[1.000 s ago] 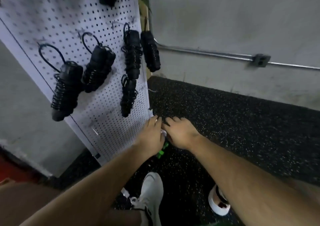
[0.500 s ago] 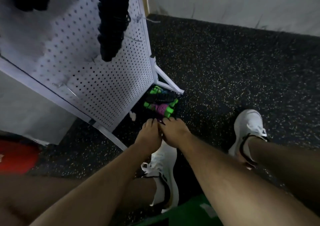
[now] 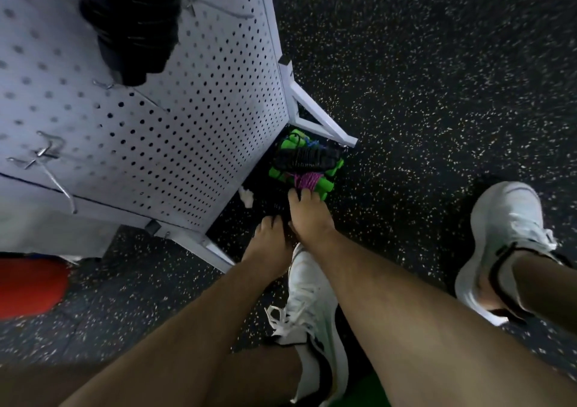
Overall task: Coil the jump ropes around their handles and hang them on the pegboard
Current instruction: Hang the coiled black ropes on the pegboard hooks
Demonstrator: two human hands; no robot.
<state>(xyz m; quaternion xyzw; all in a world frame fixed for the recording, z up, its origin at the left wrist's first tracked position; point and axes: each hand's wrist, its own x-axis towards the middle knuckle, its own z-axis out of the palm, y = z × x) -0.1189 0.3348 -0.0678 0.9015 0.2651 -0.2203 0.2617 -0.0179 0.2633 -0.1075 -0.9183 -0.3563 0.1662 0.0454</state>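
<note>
My right grip [image 3: 309, 219] is stretched forward with its fingers fairly straight and their tips resting on the purple cord [image 3: 304, 182] of the nearest jump rope. Nothing is closed around it yet. My left grip [image 3: 267, 246] sits just beside and a little behind, fingers bent toward the floor [image 3: 437, 94]. I cannot tell whether it has anything pinched, because the tips run into shadow. The purple cord is wound around green handles [image 3: 326, 187] and belongs to a small pile of jump ropes on the floor. The pile is tucked between the lower edge of the pegboard [image 3: 187, 110] and its white stand leg [image 3: 321, 122]. A black coiled rope [image 3: 304, 158] lies across the top of the pile. I judge these to be light things with soft, floppy cord that slackens and snags easily, while the handles are the only stiff part. So I would take hold around both green handles together, over the wraps, rather than tug the cord alone. Pulling the cord could loosen the coil or drag the black one along. Higher up the pegboard another black bundle [image 3: 131, 29] already hangs, and bare hooks [image 3: 50, 153] stand free near it. My white shoes [image 3: 312, 306] are planted close below, and a red object [image 3: 28, 285] sits off to the left.
</note>
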